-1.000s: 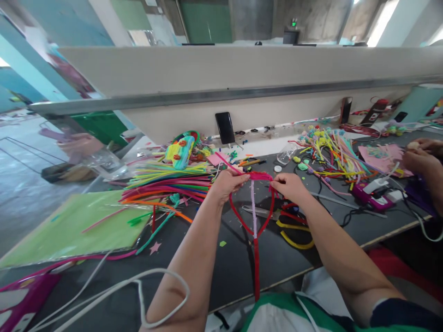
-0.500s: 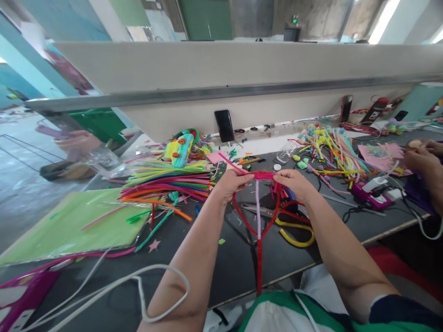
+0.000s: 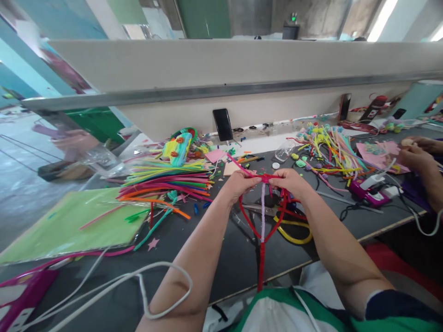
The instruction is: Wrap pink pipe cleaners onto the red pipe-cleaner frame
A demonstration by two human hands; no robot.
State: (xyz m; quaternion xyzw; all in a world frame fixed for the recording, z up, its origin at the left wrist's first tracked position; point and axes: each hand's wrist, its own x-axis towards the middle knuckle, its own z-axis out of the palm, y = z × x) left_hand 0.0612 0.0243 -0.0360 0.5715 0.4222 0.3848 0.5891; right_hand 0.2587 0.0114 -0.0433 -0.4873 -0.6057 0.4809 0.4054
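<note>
Between my two hands hangs a pipe cleaner figure [image 3: 262,258], with a red stem, a red loop and a pale lilac strand up its middle. My left hand [image 3: 244,183] pinches the left part of its pink-red top, and a pink pipe cleaner end [image 3: 235,161] sticks out up and left from the fingers. My right hand [image 3: 288,181] pinches the same top from the right, its fingertips close to the left ones. Below the hands, scissors [image 3: 258,209] lie on the dark table, partly behind the figure. A bent yellow pipe cleaner [image 3: 297,237] lies beside my right forearm.
A bundle of coloured pipe cleaners [image 3: 169,184] and a green sheet [image 3: 69,221] lie to the left. A phone [image 3: 222,124] leans on the partition. At right are a purple power strip [image 3: 370,192] and another person's hand [image 3: 418,159]. A white cable [image 3: 162,265] crosses my left forearm.
My hands have come closer together along the pink-red top, the left one moving right. The pink end now points up at a place further right. The figure stays held.
</note>
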